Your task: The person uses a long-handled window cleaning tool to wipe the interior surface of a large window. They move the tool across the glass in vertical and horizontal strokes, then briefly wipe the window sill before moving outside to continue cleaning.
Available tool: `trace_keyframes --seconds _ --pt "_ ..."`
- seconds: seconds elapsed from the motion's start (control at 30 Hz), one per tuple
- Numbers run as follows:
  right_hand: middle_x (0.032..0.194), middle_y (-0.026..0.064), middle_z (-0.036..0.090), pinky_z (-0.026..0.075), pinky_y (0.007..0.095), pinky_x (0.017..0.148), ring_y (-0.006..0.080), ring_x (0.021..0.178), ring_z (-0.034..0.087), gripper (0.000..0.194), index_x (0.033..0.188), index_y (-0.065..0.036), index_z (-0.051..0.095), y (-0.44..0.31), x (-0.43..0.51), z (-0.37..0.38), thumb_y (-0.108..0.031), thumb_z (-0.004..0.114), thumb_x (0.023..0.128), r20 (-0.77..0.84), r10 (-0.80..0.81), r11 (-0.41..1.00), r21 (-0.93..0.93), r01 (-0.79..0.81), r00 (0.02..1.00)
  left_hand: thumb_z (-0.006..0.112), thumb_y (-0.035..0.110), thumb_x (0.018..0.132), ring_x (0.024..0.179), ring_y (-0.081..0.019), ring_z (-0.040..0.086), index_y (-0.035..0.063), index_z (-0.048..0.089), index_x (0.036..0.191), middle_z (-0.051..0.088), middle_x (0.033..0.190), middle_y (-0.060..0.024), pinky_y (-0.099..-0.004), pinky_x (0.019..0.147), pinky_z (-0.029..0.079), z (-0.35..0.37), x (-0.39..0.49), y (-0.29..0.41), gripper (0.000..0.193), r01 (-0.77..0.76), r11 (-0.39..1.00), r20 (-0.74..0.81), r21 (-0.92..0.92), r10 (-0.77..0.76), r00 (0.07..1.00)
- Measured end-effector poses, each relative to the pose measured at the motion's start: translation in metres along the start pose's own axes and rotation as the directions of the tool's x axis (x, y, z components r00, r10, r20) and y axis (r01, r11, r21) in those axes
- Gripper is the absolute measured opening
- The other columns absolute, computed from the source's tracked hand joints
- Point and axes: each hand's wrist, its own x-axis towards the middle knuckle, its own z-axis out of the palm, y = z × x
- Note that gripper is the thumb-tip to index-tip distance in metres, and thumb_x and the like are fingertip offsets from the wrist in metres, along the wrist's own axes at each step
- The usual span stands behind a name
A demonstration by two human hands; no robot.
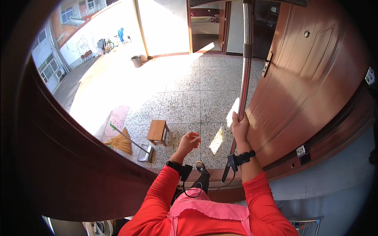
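My right hand (241,126) is closed around a long metal pole (244,85), whose upper end reaches a dark, wide head (277,2) at the top edge of the view. The pole's dark lower end hangs beside my right wrist. To the left, my left hand (190,142) is raised over the speckled floor with its fingers curled; whether it holds something small cannot be told. Both wrists wear black straps with small devices. A small wooden stool (157,130) stands left of my left hand, near a metal dustpan (145,153) and a straw broom (121,142).
A brown door (295,88) stands open on the right, with a handle (267,64). A dark door leaf (73,165) curves along the left. Below my feet runs a threshold (218,176). A waste bin (136,61) stands by the far wall, left of another doorway.
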Motion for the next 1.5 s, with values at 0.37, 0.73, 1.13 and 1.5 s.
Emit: trace_keyframes --seconds 0.37,0.73,1.13,1.5 --pt "0.058 0.0049 0.047 0.041 0.0374 0.050 0.0186 0.051 0.049 0.030 0.077 -0.007 0.052 0.152 0.313 0.231 -0.031 0.060 0.093 0.097 0.059 0.998 0.017 -0.061 0.994 0.048 0.013 0.098 0.085 -0.0237 0.068 0.0057 0.047 0.125 0.067 0.106 -0.0179 -0.0342 0.069 0.058 -0.158 0.362 0.088 0.028 -0.081 0.967 -0.090 -0.240 0.061 0.994" --pt "0.060 0.0063 0.054 0.045 0.0356 0.052 0.0194 0.052 0.054 0.027 0.081 -0.003 0.056 0.218 0.598 0.526 -0.028 0.062 0.090 0.212 -0.055 0.991 0.129 0.028 0.976 0.034 0.000 0.093 0.104 -0.0275 0.059 0.0071 0.040 0.132 0.046 0.131 -0.0178 -0.0408 0.084 0.056 -0.399 0.465 0.092 0.040 -0.235 0.963 -0.785 -0.130 0.044 0.617" --pt "0.058 0.0085 0.052 0.044 0.0363 0.053 0.0188 0.054 0.052 0.033 0.081 -0.004 0.056 0.183 0.656 0.968 -0.035 0.066 0.086 0.579 -0.170 0.963 0.269 0.010 0.797 0.048 0.009 0.091 0.088 -0.0117 0.051 0.0104 0.048 0.125 0.052 0.102 -0.0032 -0.0268 0.074 0.045 -0.609 0.445 0.040 0.034 -0.126 0.991 -0.996 -0.040 -0.049 -0.069" --pt "0.060 0.0143 0.056 0.045 0.0420 0.056 0.0322 0.057 0.058 0.031 0.078 -0.003 0.056 0.136 0.677 1.311 -0.031 0.066 0.087 0.682 -0.253 0.965 0.125 0.230 0.686 0.046 0.001 0.086 0.108 -0.0197 0.052 -0.0017 0.048 0.127 0.049 0.130 -0.0120 -0.0311 0.081 0.048 -0.929 0.567 0.119 0.042 -0.217 0.976 -0.995 0.028 0.007 -0.100"
